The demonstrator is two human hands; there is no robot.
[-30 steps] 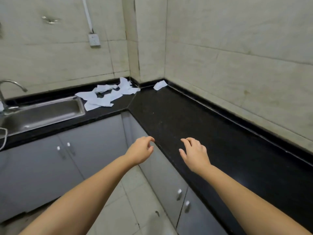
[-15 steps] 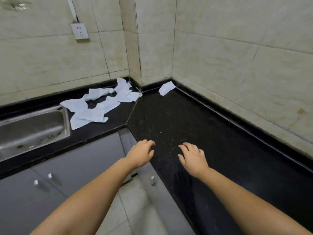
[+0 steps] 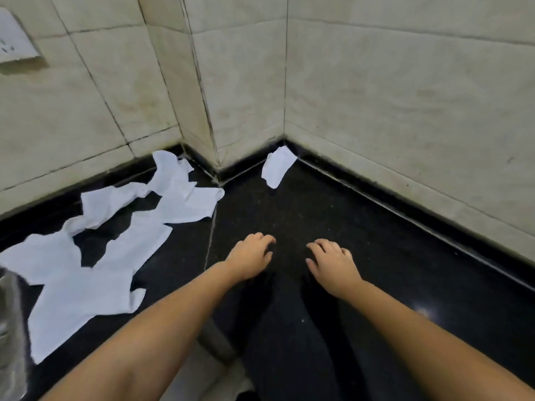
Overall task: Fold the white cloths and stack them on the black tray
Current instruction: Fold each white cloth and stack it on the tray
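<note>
Both hands empty over black counter [image 3: 362, 227]: left hand [image 3: 250, 259] and right hand [image 3: 333, 264] fingers loosely curled. White cloths [image 3: 86, 273] scattered left, small cloth [image 3: 278, 169] in corner.

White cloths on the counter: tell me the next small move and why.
Probably reach the left hand toward the nearest crumpled white cloths on its left. Both it and the right hand hold nothing, and no cloth there looks folded yet.
</note>
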